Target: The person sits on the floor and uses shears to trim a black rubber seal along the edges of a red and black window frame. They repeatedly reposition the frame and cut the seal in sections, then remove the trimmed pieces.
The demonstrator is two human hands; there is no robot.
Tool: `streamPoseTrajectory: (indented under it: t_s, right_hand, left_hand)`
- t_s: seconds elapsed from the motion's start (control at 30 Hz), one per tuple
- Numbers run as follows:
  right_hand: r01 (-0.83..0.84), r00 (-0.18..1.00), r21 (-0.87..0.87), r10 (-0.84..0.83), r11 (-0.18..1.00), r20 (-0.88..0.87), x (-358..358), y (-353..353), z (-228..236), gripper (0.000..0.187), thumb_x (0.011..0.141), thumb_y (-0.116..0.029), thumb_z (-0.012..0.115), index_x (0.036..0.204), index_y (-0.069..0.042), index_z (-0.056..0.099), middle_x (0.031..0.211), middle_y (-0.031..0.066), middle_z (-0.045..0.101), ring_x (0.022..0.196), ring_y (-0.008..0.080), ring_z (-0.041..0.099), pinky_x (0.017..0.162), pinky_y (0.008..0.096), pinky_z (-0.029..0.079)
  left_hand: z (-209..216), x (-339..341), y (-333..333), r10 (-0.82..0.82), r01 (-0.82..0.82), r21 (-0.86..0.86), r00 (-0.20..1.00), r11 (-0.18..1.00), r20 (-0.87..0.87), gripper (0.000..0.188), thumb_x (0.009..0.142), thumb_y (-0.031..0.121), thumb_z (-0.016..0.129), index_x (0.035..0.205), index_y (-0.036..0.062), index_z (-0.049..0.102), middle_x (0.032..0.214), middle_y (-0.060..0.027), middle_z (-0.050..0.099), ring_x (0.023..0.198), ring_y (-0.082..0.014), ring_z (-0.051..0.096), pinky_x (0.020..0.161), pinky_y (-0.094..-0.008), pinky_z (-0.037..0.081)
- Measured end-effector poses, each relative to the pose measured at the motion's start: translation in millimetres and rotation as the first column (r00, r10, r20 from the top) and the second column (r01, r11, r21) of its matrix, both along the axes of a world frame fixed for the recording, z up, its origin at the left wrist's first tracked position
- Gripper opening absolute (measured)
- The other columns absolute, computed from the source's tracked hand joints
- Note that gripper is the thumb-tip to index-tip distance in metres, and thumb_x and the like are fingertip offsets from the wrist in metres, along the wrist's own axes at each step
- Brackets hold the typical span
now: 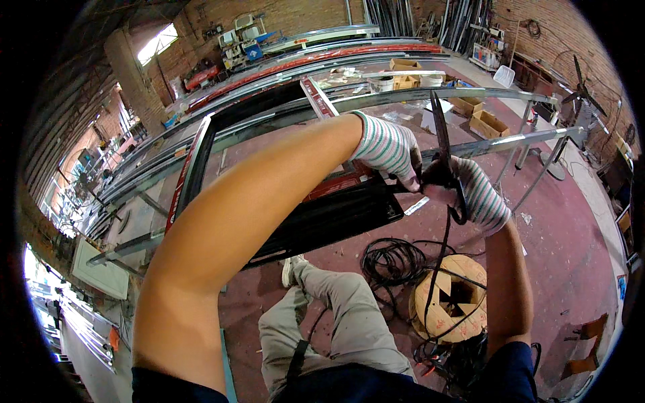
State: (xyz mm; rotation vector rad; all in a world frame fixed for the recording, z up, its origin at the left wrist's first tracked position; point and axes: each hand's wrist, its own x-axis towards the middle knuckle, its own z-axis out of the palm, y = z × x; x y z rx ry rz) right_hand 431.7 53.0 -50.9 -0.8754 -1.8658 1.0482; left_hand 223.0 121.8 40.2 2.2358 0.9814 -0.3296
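Observation:
Both of my hands wear knitted gloves with striped backs and dark, dirty fingers. They meet just beyond the right end of a black metal frame [336, 218]. My left hand [396, 153] has its fingers closed on a black rubber strip [441, 131]. My right hand [476, 195] grips the same strip close by, with a loop of it around the fingers. One length of strip sticks up past the hands; another hangs down toward a spool [433, 305] on the floor. The exact fingertip contact is partly hidden.
The frame, with red-and-white film [319, 97] on its bars, rests on metal rails [497, 143]. Coiled black strip [393, 262] lies beside the spool, near my legs [342, 302]. Cardboard boxes [489, 124] stand beyond the rails. A fan [581, 87] is at the far right.

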Motion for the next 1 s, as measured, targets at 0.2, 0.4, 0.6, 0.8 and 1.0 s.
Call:
streamPoseTrajectory:
  t_s: [0.2, 0.4, 0.6, 0.8, 1.0]
  right_hand:
    - [0.358, 0.893, 0.042, -0.329, 0.933, -0.306, -10, -17, -17, 0.018, 0.089, -0.007, 0.076, 0.103, -0.002, 0.066, 0.091, 0.0014, 0.069, 0.085, 0.0100, 0.061, 0.078, 0.0276, 0.050]
    - [0.232, 0.821, -0.196, -0.300, 0.953, -0.485, -6, -98, -83, 0.024, 0.091, -0.024, 0.073, 0.093, -0.002, 0.064, 0.078, -0.0009, 0.064, 0.071, 0.0081, 0.056, 0.063, 0.0260, 0.045]
    - [0.228, 0.973, -0.257, -0.229, 0.939, 0.029, -37, -118, -115, 0.062, 0.093, -0.062, 0.061, 0.087, -0.001, 0.061, 0.063, 0.0069, 0.055, 0.060, 0.0137, 0.050, 0.055, 0.0349, 0.044]
    - [0.182, 0.983, -0.433, -0.174, 0.883, 0.059, -47, -103, -103, 0.063, 0.095, -0.063, 0.056, 0.087, 0.000, 0.060, 0.062, 0.0099, 0.057, 0.057, 0.0217, 0.054, 0.056, 0.0380, 0.046]
    - [0.226, 0.972, -0.217, -0.204, 0.950, 0.118, -59, -100, -92, 0.057, 0.095, -0.057, 0.062, 0.089, 0.000, 0.062, 0.066, 0.0104, 0.056, 0.061, 0.0189, 0.050, 0.059, 0.0368, 0.046]
  left_hand:
    - [-9, -9, 11, 0.051, -0.048, -0.033, 0.991, 0.998, 0.125, 0.037, 0.086, 0.034, 0.079, 0.109, 0.0059, 0.074, 0.090, 0.0004, 0.071, 0.082, -0.0120, 0.061, 0.076, -0.0302, 0.051]
    - [-21, -21, 26, 0.075, -0.054, -0.084, 0.961, 0.995, 0.266, 0.038, 0.086, 0.035, 0.081, 0.108, 0.0051, 0.074, 0.090, 0.0005, 0.070, 0.082, -0.0096, 0.061, 0.075, -0.0276, 0.051]
    - [-24, -20, 34, 0.071, -0.052, -0.095, 0.976, 0.994, 0.208, 0.040, 0.085, 0.037, 0.081, 0.107, 0.0042, 0.074, 0.092, -0.0017, 0.072, 0.085, -0.0109, 0.062, 0.079, -0.0292, 0.051]
    - [-21, -15, 30, 0.035, -0.036, 0.006, 0.991, 0.999, 0.128, 0.044, 0.084, 0.041, 0.080, 0.106, 0.0036, 0.074, 0.095, -0.0043, 0.074, 0.088, -0.0150, 0.065, 0.085, -0.0327, 0.051]
    - [-22, -18, 30, -0.023, 0.020, 0.018, 0.987, 1.000, 0.157, 0.046, 0.085, 0.043, 0.080, 0.107, 0.0034, 0.073, 0.094, -0.0049, 0.074, 0.087, -0.0149, 0.064, 0.084, -0.0325, 0.051]
